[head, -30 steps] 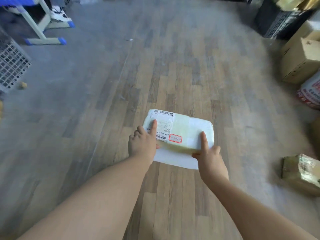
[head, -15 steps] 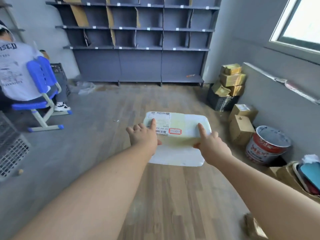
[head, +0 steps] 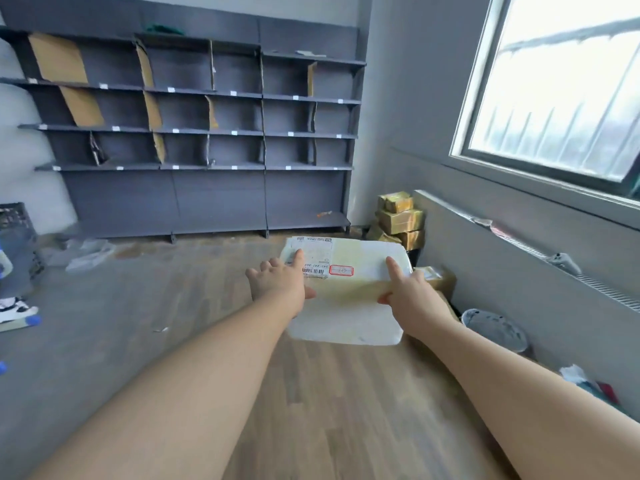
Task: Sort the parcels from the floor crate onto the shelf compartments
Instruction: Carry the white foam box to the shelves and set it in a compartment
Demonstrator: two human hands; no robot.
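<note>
Parcel (head: pixel 349 282): flat white and pale-yellow packet, held up in the air in front of the person, above the wooden floor (head: pixel 311 403) and well apart from the shelf.
Left hand (head: pixel 277 284): grasps the parcel's near left corner, index finger straight along the top, thumb pressed against the near edge, other fingers off to the left side.
Right hand (head: pixel 414 294): grasps the near right corner the same way, index finger flat on top, thumb tucked at the near edge.
Shipping label (head: pixel 317 251): white, printed, stuck on the parcel's top at the left; the left index finger rests on it.
Red stamp (head: pixel 341 270): small red-outlined rectangle at the label's near right corner, between the 2 hands.
Shelf (head: pixel 221 199): dark grey unit against the far wall, rows of open compartments, small white tags along the shelf edges.
Cardboard dividers (head: pixel 57 58): brown sheets standing or leaning between some compartments.
Taped boxes (head: pixel 400 216): brown stack wrapped in yellow tape, in the far right corner, beyond the parcel.
Bucket (head: pixel 495 329): round, grey-smeared, on the floor by the right wall, near the right forearm.
Black crate (head: pixel 17 230): at the left edge, near the shelf's foot.
</note>
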